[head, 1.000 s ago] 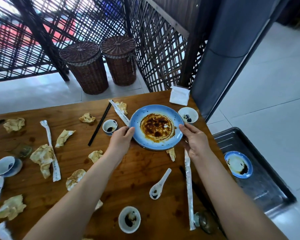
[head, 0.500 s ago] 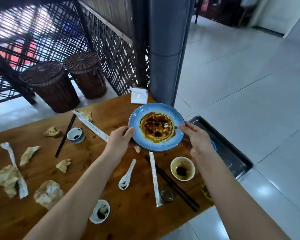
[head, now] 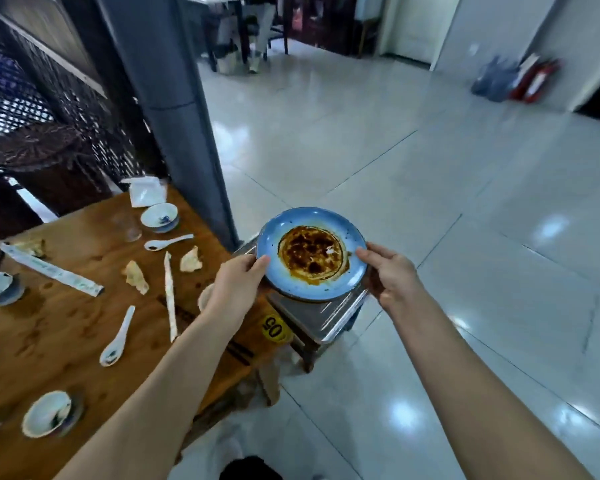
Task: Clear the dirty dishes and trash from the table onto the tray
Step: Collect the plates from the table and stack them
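Note:
A blue plate point(head: 352, 237) smeared with brown sauce hangs level above the metal tray point(head: 321, 315), which sits on a low stool beside the table. My left hand point(head: 238, 284) grips the plate's left rim and my right hand point(head: 390, 273) grips its right rim. The plate hides most of the tray. On the wooden table point(head: 66, 327) lie small white bowls point(head: 159, 216), white spoons point(head: 116, 341), crumpled napkins point(head: 136, 277) and paper chopstick sleeves point(head: 169, 296).
A grey pillar point(head: 174, 109) rises just behind the table's far corner. Woven baskets point(head: 45, 157) stand by the lattice screen at left. A yellow "05" sticker point(head: 274, 329) marks the table corner. Glossy tiled floor point(head: 465, 202) spreads to the right.
Both hands lifted the plate off the table and carried it right, so that it now hangs over the tray. The view swung right with it.

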Available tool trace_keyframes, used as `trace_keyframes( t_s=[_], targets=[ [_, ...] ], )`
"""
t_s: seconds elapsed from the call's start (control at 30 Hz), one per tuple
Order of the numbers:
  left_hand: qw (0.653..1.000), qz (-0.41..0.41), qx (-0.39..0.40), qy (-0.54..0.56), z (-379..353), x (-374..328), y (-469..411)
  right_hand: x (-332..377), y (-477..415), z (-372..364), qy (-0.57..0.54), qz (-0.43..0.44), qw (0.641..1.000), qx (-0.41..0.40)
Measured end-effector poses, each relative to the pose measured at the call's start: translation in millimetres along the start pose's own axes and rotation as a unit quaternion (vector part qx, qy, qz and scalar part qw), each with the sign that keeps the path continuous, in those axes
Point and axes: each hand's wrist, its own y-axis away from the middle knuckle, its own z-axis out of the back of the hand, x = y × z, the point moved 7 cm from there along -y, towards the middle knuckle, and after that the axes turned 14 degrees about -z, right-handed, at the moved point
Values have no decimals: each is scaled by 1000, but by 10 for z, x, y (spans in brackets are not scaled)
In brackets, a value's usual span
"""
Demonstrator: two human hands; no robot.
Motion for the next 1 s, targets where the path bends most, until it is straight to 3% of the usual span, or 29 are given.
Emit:
trace_keyframes(
  t_s=[0.37, 0.5, 0.77, 1.0],
  targets=[
    [993, -29, 105, 45, -1254, -553, -88, 428, 80, 1264, -89, 8, 992, -89],
    [990, -41, 134, 16, -1608, -589, -301, 589, -94, 1520, -87, 16, 990, -109],
    [984, -43, 170, -15, -2064, -461, -1069, 1067, -881, 1569, -56, -2, 993, -103],
    [991, 0, 136, -17, -2165, -375, -1802, 1470, -1678, 1215, -25, -49, 995, -79]
  ],
)
